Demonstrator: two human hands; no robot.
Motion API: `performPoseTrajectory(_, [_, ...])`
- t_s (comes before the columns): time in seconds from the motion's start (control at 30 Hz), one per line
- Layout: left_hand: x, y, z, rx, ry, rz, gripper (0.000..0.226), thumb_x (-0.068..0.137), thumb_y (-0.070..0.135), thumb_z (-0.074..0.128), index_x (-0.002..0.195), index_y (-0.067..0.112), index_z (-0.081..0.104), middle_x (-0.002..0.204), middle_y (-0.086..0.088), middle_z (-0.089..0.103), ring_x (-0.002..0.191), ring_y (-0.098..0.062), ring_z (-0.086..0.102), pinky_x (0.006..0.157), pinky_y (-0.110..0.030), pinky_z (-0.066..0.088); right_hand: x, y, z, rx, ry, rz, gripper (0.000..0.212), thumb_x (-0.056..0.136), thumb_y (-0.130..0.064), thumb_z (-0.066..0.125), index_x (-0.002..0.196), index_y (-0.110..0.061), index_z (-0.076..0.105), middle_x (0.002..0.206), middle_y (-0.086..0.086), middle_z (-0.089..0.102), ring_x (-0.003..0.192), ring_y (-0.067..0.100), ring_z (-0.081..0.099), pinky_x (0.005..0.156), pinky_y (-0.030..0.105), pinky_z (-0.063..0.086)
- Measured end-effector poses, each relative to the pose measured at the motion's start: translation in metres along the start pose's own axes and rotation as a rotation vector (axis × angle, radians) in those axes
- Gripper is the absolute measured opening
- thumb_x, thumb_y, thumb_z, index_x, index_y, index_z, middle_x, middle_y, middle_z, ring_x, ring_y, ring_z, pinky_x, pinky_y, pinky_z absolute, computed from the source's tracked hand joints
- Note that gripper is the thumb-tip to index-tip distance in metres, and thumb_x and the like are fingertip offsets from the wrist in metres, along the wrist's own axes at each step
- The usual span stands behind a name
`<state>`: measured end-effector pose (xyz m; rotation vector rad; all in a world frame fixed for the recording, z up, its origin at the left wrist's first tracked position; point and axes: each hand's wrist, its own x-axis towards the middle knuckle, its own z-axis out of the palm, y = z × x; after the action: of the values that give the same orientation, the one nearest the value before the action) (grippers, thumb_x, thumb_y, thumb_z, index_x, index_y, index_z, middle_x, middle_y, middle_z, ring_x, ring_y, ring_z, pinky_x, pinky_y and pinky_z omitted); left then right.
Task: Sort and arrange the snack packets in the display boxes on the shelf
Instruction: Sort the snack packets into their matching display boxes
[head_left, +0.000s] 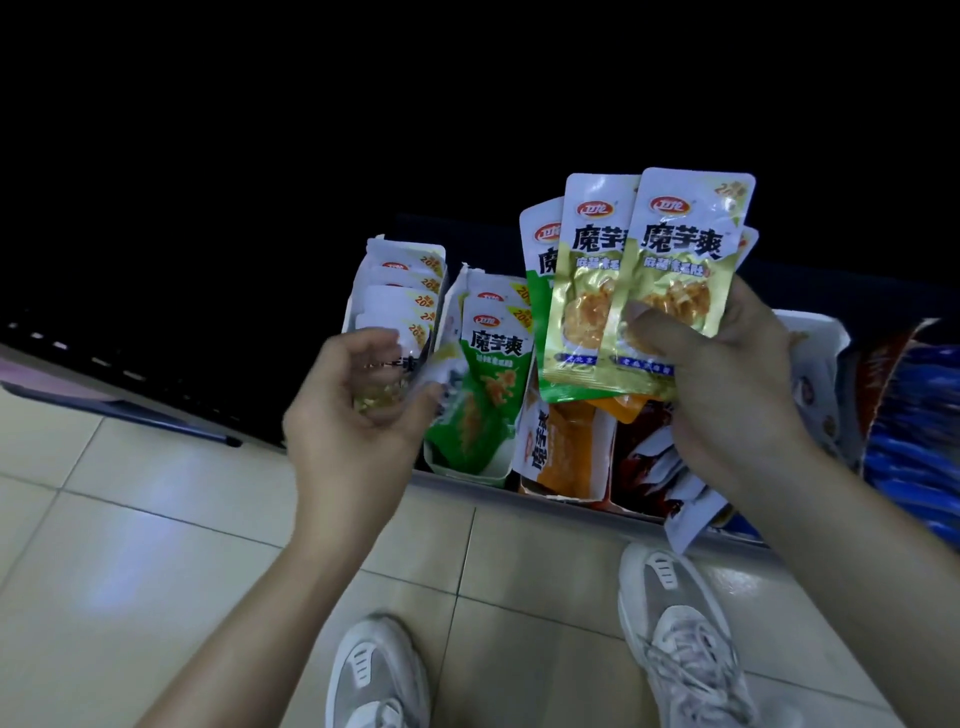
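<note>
My right hand (727, 374) grips a fan of several snack packets (644, 280), pale yellow-green ones in front and a green one behind at the left. My left hand (358, 405) holds one pale yellow packet (384, 389), blurred, in front of a display box (363, 291) filled with like packets. Beside that stands a display box (498, 467) of green packets (488, 374). An orange display box (566, 457) and a dark red one (644, 467) sit further right, partly hidden by my right hand.
The boxes stand on a low shelf (571, 506) whose front edge is above my two shoes (680, 634). Blue and red bagged goods (909, 415) fill the shelf's right end. A loose white packet (691, 519) overhangs the shelf's edge. Beige floor tiles (156, 545) spread left.
</note>
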<state>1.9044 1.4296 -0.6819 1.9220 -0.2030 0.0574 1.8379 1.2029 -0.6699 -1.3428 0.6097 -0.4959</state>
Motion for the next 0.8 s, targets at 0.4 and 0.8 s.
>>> performPoseTrajectory(0.4, [0.042, 0.03, 0.032, -0.105, -0.173, -0.028, 0.014, 0.094, 0.015, 0.071, 0.096, 0.001, 0.07, 0.081, -0.024, 0.069, 0.074, -0.032, 0.068, 0.07, -0.044, 0.056, -0.005, -0.003, 0.005, -0.1, -0.209, 0.051, 0.037, 0.09, -0.005, 0.068, 0.123, -0.019, 0.062, 0.116, -0.001, 0.072, 0.106, 0.016, 0.069, 0.09, 0.036, 0.058])
performPoseTrajectory(0.8, [0.011, 0.005, 0.008, 0.241, 0.1, 0.164, 0.016, 0.085, 0.016, 0.078, 0.077, 0.016, 0.063, 0.064, 0.012, 0.063, 0.056, -0.005, 0.062, 0.057, -0.025, 0.051, -0.003, 0.001, -0.003, -0.07, 0.163, -0.105, 0.041, 0.092, -0.005, 0.068, 0.13, -0.006, 0.055, 0.119, 0.006, 0.068, 0.106, 0.016, 0.067, 0.086, 0.027, 0.052])
